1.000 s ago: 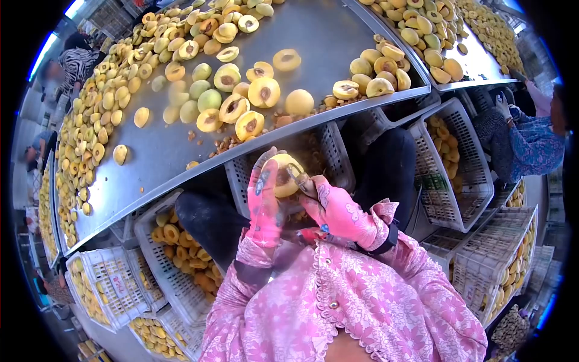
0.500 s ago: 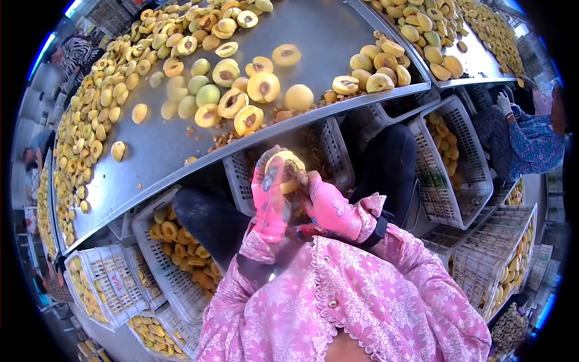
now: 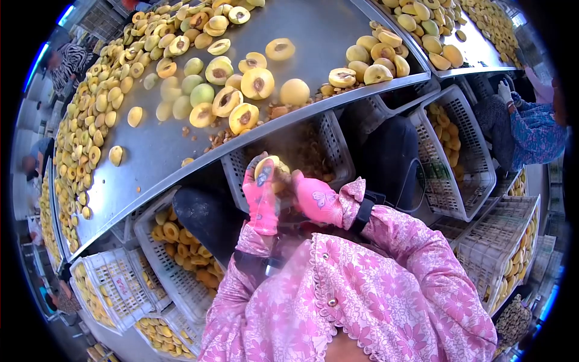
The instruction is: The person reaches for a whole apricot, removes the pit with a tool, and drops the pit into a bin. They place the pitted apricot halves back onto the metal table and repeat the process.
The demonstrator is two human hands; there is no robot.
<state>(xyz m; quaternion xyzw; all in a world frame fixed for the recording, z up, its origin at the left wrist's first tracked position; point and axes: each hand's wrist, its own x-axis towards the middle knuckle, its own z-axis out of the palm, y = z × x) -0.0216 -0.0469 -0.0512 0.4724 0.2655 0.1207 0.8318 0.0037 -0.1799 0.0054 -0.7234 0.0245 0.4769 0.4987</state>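
Between its thumb and fingers, my left hand in a pink patterned glove grips a yellow fruit half. My right hand, gloved alike, is closed just right of the fruit, its fingertips close to the fruit's edge; what it holds is hidden. Both hands are over a crate with brownish bits inside, below the metal table's edge. On the metal table, halved fruits with pits lie beside whole-looking ones.
A crate of fruit halves stands by my left leg, another crate beyond my right leg. Stacked crates are at lower left and more at right. A person in a blue patterned top sits at far right.
Both hands have shifted slightly left with the fruit, which is now tilted differently. My right hand's fingers have drawn a little away from it. The camera view has shifted slightly.
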